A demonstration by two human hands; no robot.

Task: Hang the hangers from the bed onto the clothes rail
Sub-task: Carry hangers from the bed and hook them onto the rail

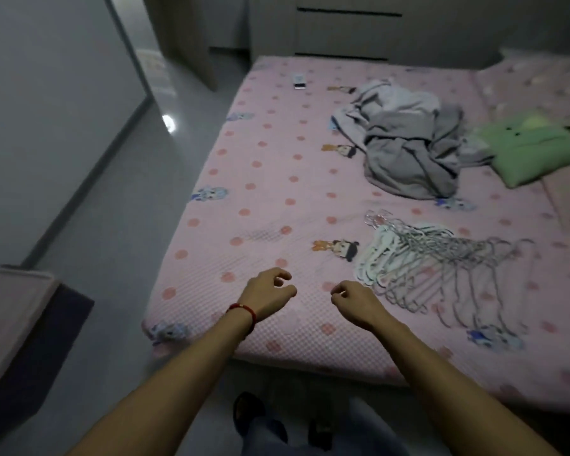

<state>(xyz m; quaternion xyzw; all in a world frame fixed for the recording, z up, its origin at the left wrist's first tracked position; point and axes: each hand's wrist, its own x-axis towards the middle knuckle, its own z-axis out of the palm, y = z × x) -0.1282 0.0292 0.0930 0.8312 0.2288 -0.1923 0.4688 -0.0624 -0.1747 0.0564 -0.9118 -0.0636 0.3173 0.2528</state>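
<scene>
A pile of several hangers (438, 264), wire ones mixed with white plastic ones, lies on the pink bed (270, 192) near its front right. My left hand (269, 292), a red cord on its wrist, hovers over the bed's front part with loosely curled fingers and holds nothing. My right hand (354, 299) hovers beside it, just left of the pile, fingers loosely curled and empty. No clothes rail is in view.
A heap of grey clothes (408, 149) and a green cushion (533, 153) lie further back on the bed. A small remote (299, 81) rests near the far edge. Grey floor (119, 225) runs along the left; drawers (346, 31) stand behind the bed.
</scene>
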